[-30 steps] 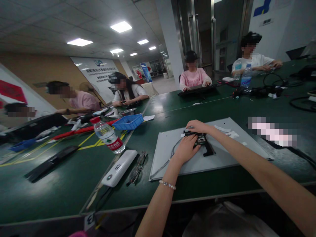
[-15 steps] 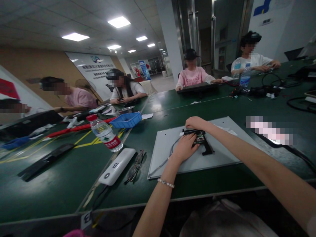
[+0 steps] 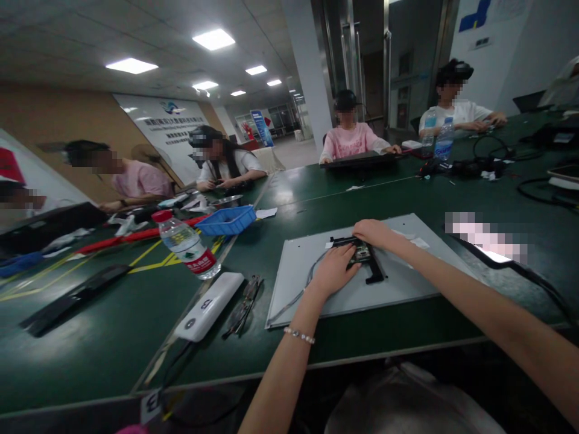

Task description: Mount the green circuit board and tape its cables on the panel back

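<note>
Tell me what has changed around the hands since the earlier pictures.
The right hand has shifted rightward along the far side of the black part, uncovering more of it. The left hand stays on the part; the part and pale panel look unmoved.

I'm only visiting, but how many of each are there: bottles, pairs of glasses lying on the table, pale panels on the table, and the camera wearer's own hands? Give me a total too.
Bottles: 3
Glasses: 1 pair
Pale panel: 1
Wearer's hands: 2 (left hand, right hand)
Total: 7
</note>
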`<state>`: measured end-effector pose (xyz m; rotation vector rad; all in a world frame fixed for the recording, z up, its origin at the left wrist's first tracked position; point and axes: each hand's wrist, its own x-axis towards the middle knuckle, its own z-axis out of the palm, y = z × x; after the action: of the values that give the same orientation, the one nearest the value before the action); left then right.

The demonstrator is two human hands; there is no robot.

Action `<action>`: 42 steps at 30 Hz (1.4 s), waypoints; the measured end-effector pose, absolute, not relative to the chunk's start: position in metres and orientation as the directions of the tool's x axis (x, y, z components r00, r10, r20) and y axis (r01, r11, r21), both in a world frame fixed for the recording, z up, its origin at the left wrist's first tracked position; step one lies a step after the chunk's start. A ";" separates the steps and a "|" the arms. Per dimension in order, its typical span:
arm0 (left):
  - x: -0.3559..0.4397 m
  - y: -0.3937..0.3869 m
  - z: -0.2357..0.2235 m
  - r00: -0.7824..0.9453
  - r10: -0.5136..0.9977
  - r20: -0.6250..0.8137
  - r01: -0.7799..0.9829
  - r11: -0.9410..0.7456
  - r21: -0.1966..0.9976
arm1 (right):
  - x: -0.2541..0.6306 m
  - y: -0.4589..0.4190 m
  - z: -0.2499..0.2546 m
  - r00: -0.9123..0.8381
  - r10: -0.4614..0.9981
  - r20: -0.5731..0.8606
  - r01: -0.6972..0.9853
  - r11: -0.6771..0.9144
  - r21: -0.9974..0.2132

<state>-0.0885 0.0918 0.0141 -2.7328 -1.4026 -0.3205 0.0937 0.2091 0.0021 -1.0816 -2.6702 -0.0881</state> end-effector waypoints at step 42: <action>-0.095 0.101 0.000 0.182 0.951 0.251 0.974 -0.210 0.088 | 0.204 0.194 0.005 -0.123 0.992 -0.020 0.920 0.106 -0.378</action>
<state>-0.0952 0.1011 -0.0002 -2.3440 -1.9139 -0.3856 0.2037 0.1937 0.0050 -1.9028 -2.1449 0.4412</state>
